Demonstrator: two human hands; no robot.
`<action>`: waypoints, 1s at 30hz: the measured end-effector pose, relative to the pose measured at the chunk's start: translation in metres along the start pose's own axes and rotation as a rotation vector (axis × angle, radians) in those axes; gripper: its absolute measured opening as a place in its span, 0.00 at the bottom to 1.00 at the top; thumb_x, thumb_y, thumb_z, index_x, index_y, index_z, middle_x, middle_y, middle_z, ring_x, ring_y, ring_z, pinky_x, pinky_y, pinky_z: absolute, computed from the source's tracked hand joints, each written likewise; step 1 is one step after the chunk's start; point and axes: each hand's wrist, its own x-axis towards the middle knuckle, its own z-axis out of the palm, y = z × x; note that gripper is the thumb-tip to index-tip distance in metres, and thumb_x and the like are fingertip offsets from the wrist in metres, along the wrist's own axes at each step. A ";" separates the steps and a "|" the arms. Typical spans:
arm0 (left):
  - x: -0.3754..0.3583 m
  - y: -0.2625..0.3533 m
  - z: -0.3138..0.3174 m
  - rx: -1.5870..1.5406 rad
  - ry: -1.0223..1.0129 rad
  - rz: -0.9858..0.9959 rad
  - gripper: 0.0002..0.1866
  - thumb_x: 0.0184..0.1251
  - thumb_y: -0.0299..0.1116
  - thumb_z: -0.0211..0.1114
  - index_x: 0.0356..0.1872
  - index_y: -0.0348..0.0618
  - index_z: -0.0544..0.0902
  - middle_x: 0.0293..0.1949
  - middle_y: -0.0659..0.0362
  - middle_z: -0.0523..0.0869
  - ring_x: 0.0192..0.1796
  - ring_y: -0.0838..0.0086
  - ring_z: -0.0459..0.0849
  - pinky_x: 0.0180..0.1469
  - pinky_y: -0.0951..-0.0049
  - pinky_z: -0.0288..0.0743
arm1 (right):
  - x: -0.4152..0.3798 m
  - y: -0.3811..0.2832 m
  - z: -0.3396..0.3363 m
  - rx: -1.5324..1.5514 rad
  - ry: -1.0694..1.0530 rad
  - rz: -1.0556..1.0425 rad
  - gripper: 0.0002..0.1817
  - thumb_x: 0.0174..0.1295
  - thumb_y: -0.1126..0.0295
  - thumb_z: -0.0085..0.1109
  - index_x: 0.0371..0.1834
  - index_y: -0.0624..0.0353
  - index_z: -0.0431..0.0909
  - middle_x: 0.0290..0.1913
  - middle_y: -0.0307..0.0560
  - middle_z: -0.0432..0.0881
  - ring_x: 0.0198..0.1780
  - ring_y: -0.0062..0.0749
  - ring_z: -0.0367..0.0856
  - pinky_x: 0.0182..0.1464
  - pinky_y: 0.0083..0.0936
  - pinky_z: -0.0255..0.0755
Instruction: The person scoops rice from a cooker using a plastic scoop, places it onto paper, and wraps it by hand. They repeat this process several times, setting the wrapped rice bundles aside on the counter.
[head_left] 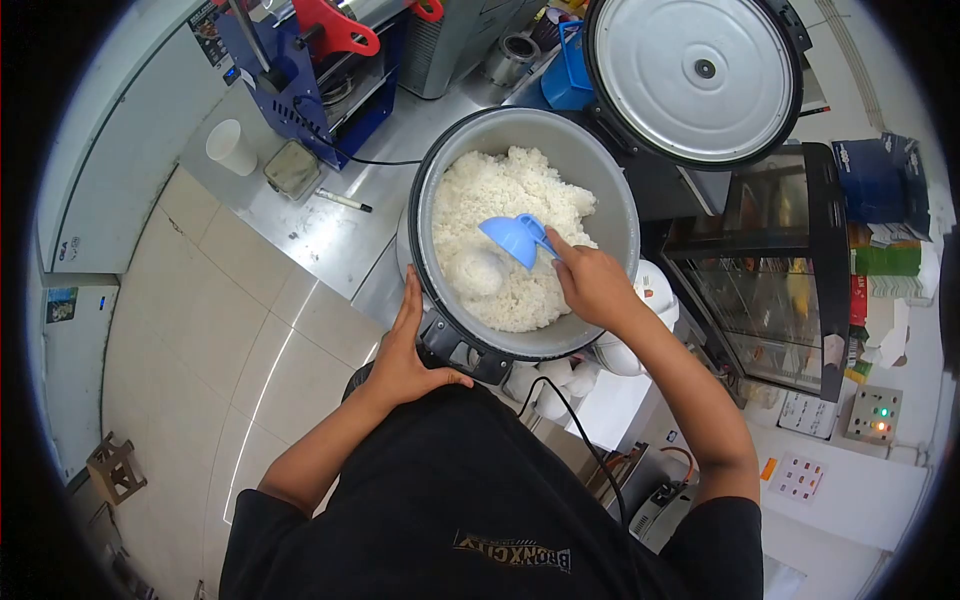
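Observation:
A large rice cooker (622,205) stands before me with its lid (700,110) swung up at the back right. White cooked rice (500,190) fills much of the pot. In my right hand (593,285) is the handle of a blue rice scoop (513,240), held over the rice with its rounded side showing. A dome-shaped mound of rice (476,272) sits just left of the scoop. My left hand (405,362) rests against the cooker's front-left outer side near the latch, fingers stretched out and thumb apart.
On the steel counter (310,235) to the left are a white cup (231,148), a small square container (293,170) and a marker (343,200). A blue machine (300,110) stands behind them. A glass display cabinet (760,270) is at right. A black cable (585,430) runs by my body.

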 end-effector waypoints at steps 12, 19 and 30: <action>0.001 -0.003 0.003 0.010 0.021 0.031 0.89 0.28 0.56 0.92 0.85 0.36 0.33 0.86 0.35 0.39 0.87 0.44 0.43 0.84 0.51 0.50 | 0.010 -0.043 0.028 0.397 -0.296 0.067 0.28 0.69 0.74 0.53 0.73 0.72 0.71 0.30 0.73 0.83 0.33 0.65 0.85 0.44 0.50 0.77; 0.000 -0.002 0.004 -0.039 0.015 0.029 0.89 0.29 0.56 0.92 0.85 0.36 0.33 0.85 0.33 0.38 0.87 0.43 0.43 0.84 0.51 0.50 | 0.001 -0.086 -0.020 0.312 -0.458 0.179 0.28 0.65 0.75 0.52 0.68 0.79 0.71 0.38 0.78 0.84 0.40 0.69 0.86 0.49 0.54 0.79; 0.005 -0.005 0.003 -0.065 0.013 0.068 0.88 0.29 0.54 0.92 0.85 0.38 0.33 0.86 0.36 0.35 0.87 0.45 0.39 0.85 0.52 0.48 | -0.004 -0.082 -0.023 0.334 -0.357 0.127 0.28 0.63 0.76 0.52 0.69 0.75 0.72 0.36 0.77 0.84 0.41 0.69 0.86 0.48 0.51 0.78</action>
